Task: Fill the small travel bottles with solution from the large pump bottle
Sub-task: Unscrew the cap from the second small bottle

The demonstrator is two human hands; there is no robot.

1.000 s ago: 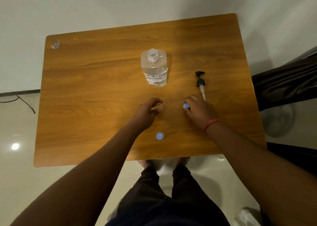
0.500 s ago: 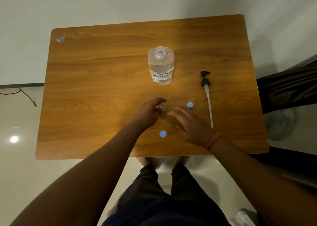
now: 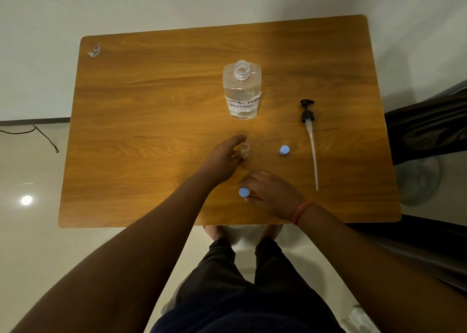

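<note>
The large clear bottle with a handwritten label stands open near the middle of the wooden table. Its black pump lies to the right, the long tube pointing toward me. My left hand holds a small clear uncapped travel bottle upright on the table. A loose blue cap sits to its right. Near the front edge my right hand pinches a second small blue-capped bottle; from above only the cap shows.
A small clear scrap lies at the table's far left corner. A dark fabric-covered piece of furniture stands off the right edge. A cable runs across the floor on the left.
My right hand left the blue cap on the table, drew back toward me and closed on the blue-capped bottle at the front edge. My left hand kept hold of the open small bottle.
</note>
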